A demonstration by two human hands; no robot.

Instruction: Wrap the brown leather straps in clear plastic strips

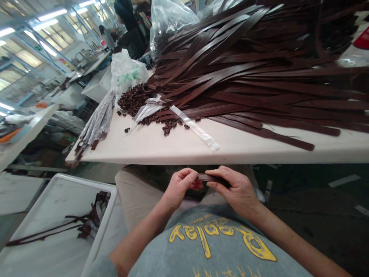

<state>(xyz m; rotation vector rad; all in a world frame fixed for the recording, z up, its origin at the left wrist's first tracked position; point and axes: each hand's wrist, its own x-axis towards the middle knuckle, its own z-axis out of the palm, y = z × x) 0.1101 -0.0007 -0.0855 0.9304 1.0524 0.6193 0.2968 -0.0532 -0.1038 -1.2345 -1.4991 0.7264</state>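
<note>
Above my lap, just below the table's front edge, a short length of dark brown strap spans between my two hands. The thumb and fingers of my left hand pinch its left end. My right hand is closed round the right part, which is partly hidden by the fingers. On the table lies a big pile of long brown straps. Left of it is a heap of small brown loops, with some scattered pieces near a flat white strip.
A white plastic bag stands behind the loops, and wrapped straps hang over the table's left corner. A white tray with brown straps sits at the lower left. A person is in the background.
</note>
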